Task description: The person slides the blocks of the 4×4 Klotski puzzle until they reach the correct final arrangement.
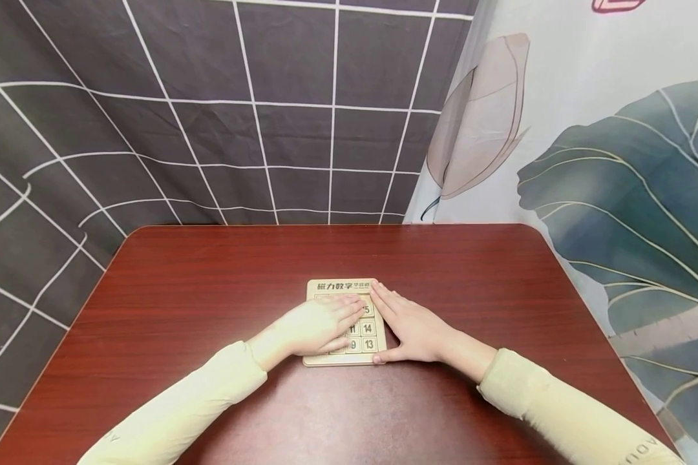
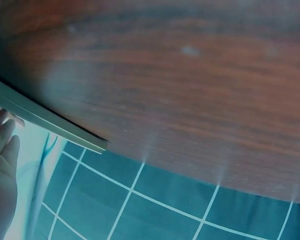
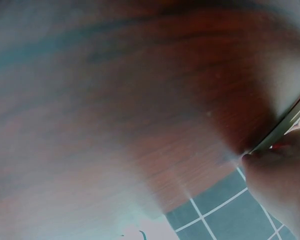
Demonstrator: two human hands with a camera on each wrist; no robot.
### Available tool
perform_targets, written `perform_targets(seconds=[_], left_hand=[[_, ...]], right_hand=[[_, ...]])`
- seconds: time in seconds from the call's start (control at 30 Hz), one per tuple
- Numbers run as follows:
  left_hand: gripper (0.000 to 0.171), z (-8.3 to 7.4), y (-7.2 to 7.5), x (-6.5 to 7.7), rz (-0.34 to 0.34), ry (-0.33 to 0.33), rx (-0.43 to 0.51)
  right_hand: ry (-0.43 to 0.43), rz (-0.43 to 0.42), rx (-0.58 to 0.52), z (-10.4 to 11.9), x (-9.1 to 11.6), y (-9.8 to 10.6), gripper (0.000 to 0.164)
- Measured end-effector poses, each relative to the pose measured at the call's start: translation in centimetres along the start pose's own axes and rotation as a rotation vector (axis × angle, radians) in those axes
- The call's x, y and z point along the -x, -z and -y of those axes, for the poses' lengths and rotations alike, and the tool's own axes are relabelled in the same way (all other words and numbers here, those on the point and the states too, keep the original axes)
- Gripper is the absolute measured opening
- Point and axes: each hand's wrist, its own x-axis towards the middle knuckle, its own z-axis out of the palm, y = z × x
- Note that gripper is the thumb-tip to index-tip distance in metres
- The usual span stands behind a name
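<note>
So closest to the camera you've got two pale cream sleeves, the left sleeve (image 1: 180,403) and the right sleeve (image 1: 552,397), both with bits of dark lettering near the bottom of the shot. Past the cuffs are the bare hands. The left hand (image 1: 322,324) lies palm down across the number board (image 1: 343,360), fingers pretty much straight and covering a good chunk of the tiles, not clenched or grasping anything. The right hand (image 1: 417,328) is along the board's right side, fingers extended to touch the upper right corner, thumb out at the lower right one, so it's spread along the edge rather than curled round it.

The board itself sits flat around the middle of the table (image 1: 221,278), with dark printed characters along its far edge. Tiles 14 (image 1: 368,329) and 13 (image 1: 369,345) are easy to read; others are partly hidden under the left hand. The table's reddish brown, shiny up front, with rounded far corners. Behind it hangs a dark grey cloth (image 1: 291,135) with white grid lines, and to the right a whitish curtain (image 1: 564,64) with big leaf prints.
</note>
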Motion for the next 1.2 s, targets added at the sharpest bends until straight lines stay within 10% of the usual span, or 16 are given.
perform_targets(seconds=[0.4,0.83,1.2], left_hand=[[0.063,1.3,-0.2,-0.8,0.028,0.059,0.057],[0.059,-1.5,0.5,0.8,-0.059,-0.111,-0.039],[0.059,-1.8,0.3,0.9,-0.041,-0.074,-0.012]], right_hand=[[-0.007,0.010,0.001,0.2,0.0,0.1,0.120],[0.007,-0.013,0.004,0.1,0.1,0.1,0.120],[0.000,-0.008,0.005,0.0,0.0,0.0,0.121]])
